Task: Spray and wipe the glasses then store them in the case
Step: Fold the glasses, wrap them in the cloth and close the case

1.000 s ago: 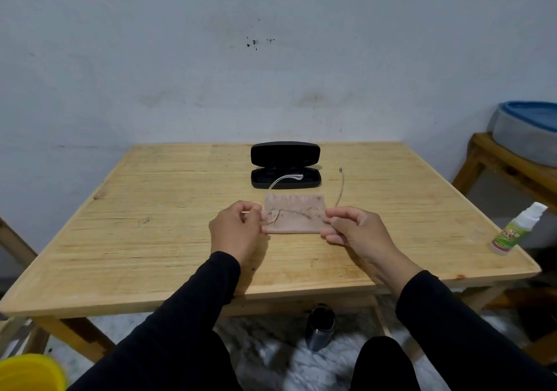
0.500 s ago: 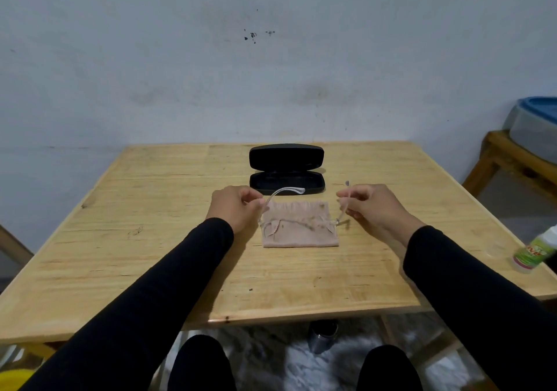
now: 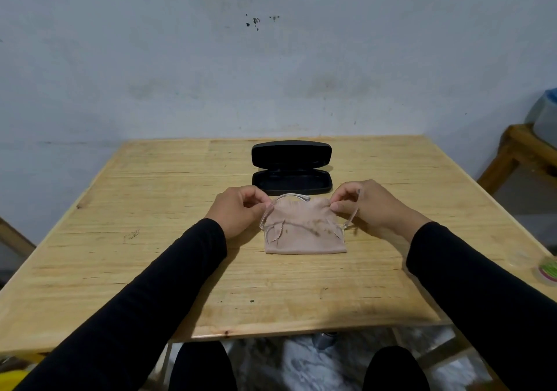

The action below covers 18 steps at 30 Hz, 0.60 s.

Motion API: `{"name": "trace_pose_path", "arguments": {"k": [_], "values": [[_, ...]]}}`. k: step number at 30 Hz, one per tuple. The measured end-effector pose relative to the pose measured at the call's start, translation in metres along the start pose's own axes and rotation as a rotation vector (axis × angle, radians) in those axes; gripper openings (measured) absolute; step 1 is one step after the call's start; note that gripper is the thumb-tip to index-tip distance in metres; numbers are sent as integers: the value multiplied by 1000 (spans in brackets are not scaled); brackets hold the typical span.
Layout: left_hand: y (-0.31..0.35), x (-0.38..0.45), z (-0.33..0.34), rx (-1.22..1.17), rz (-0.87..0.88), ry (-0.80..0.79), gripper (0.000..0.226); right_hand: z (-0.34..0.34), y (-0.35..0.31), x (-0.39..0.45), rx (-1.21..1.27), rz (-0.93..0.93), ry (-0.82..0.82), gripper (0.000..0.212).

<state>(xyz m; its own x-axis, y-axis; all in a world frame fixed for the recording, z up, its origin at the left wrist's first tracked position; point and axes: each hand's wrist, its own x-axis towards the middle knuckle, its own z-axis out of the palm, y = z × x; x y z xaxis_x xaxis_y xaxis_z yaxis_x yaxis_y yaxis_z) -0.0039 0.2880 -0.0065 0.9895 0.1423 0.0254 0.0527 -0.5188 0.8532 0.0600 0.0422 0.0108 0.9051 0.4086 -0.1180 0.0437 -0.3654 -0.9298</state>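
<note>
Clear-framed glasses [image 3: 304, 228] lie on a beige cloth [image 3: 304, 243] in the middle of the wooden table [image 3: 150, 255]. My left hand [image 3: 238, 211] pinches the left temple arm, which curves inward over the cloth's far edge. My right hand [image 3: 370, 207] has its fingers curled around the right temple arm, fingertips at the cloth's far right corner. Just behind the cloth, the black glasses case [image 3: 291, 179] lies open with nothing in it. The spray bottle [image 3: 548, 273] lies at the table's right edge, partly cut off by the frame.
A wall stands right behind the table. At the far right a wooden stand [image 3: 518, 152] carries a grey tub with a blue lid [image 3: 547, 113]. Below the table's near edge are my knees and a patterned floor.
Both hands moved from the cloth's near side to its far side and took hold of the temple arms. The left arm swung inward. The view shifted, pushing the spray bottle to the edge.
</note>
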Motion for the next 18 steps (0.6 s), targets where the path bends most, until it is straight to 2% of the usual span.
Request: {"name": "trace_pose_path", "arguments": {"k": [2, 7, 9, 15, 18], "values": [[-2, -2, -5, -70, 43, -68, 7, -5, 1, -2, 173, 25, -77, 4], [1, -9, -10, -142, 141, -185, 9, -16, 4, -6, 264, 20, -270, 8], [2, -12, -10, -145, 170, -237, 12, -16, 4, -6, 270, 15, -291, 7], [2, -20, -7, -68, 186, -314, 40, -11, 2, -10, 153, 58, -359, 45], [1, -22, -5, -84, 182, -308, 43, -8, 1, -13, 128, 51, -305, 43]]}}
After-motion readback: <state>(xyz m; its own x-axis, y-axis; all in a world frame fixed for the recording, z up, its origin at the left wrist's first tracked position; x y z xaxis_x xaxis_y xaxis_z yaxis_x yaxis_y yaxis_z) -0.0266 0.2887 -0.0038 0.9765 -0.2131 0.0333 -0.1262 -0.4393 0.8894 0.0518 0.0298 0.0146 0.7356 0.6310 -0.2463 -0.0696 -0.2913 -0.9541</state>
